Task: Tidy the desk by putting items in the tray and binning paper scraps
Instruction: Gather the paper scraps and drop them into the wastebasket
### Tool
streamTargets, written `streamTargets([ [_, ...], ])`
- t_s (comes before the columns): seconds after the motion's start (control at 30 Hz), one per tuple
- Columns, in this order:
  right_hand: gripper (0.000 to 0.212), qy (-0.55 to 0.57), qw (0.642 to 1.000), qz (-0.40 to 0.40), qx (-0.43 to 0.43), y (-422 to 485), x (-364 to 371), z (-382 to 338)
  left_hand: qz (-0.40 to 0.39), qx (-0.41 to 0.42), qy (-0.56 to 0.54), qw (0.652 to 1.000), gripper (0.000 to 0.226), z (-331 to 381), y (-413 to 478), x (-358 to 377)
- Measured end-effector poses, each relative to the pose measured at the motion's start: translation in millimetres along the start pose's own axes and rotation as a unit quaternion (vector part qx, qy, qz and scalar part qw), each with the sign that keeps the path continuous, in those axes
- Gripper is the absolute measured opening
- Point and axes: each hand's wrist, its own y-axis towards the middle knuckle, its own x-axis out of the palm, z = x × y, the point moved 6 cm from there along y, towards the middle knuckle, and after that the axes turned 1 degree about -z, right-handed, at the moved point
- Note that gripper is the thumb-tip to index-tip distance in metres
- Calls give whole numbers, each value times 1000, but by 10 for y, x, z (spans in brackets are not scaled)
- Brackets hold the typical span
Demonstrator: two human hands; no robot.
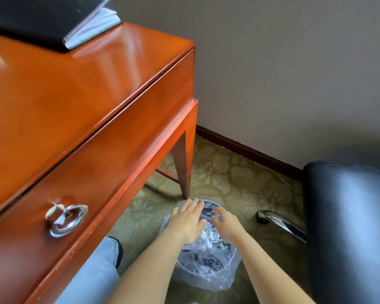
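A small bin lined with a clear plastic bag stands on the carpet below the desk's right end. Crumpled white paper scraps lie inside it. Both of my hands hover over its mouth. My left hand is spread flat, fingers straight, palm down above the scraps. My right hand sits just to its right with fingers loosely curled downward; nothing shows in its grasp. No tray is in view.
The glossy orange wooden desk fills the left, with a drawer and its chrome ring pull. A black folder lies at the desk's back. A black office chair stands at the right. My knee in light trousers is under the desk.
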Motion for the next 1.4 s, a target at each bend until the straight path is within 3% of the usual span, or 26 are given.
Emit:
streamTargets([
  [0.23,33,-102,992,57,-54,-404,-622,-523,53,43,105,992,58,285,-617,-750],
  [0.43,39,-168,972,116,-115,-994,-1266,-1169,101,86,204,970,57,598,-1519,-1523],
  [0.63,35,-220,951,134,-168,-1753,-1619,-1964,162,93,232,955,55,676,-2436,-2098],
  [1.0,45,-315,879,157,-320,-2914,-1300,-3468,225,-48,227,946,58,-68,-3991,-2477],
  [1.27,43,-316,830,73,-453,-3477,-252,-4274,256,-174,150,939,60,-1085,-5047,-2129],
  [1.4,44,-325,814,18,-481,-3560,386,-4542,263,-271,141,915,62,-1607,-5456,-1800],
])
